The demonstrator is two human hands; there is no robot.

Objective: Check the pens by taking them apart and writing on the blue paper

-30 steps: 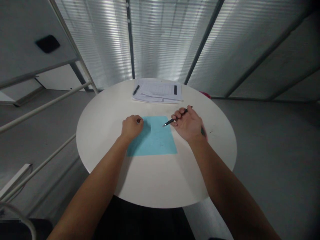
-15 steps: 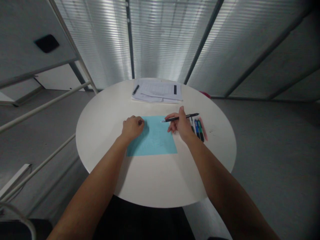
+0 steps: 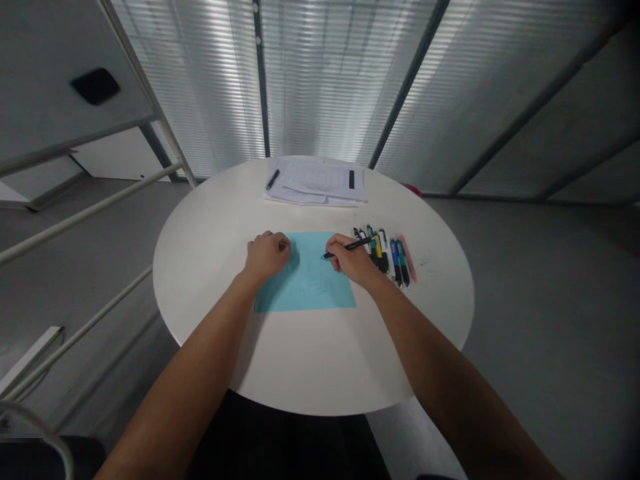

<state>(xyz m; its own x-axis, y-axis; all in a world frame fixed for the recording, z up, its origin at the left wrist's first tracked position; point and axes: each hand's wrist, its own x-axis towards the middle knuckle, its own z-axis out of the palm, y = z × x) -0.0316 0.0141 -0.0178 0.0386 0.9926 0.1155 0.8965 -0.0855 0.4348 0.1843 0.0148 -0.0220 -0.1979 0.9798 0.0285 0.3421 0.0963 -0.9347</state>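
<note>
A sheet of light blue paper [image 3: 305,283] lies on the round white table [image 3: 320,360] in front of me. My left hand [image 3: 267,257] rests at the upper left edge of the sheet, its fingers curled in; a dark spot shows between them, and whether it is an object cannot be made out. Over the upper right part of the paper, my right hand [image 3: 345,257] grips a black pen [image 3: 357,244] in a writing hold. The pen's tip points left and down, at or just above the sheet. Faint marks show on the paper.
Several pens and markers [image 3: 384,257] lie in a row right of my right hand, with a pinkish strip [image 3: 408,257] at their right end. At the table's far side is a stack of printed papers [image 3: 315,183] with a dark pen [image 3: 273,179] on it.
My right hand has turned the pen from a loose hold across the fingers into a writing grip, its tip lowered toward the paper. More pens show beside it. My left hand stays put.
</note>
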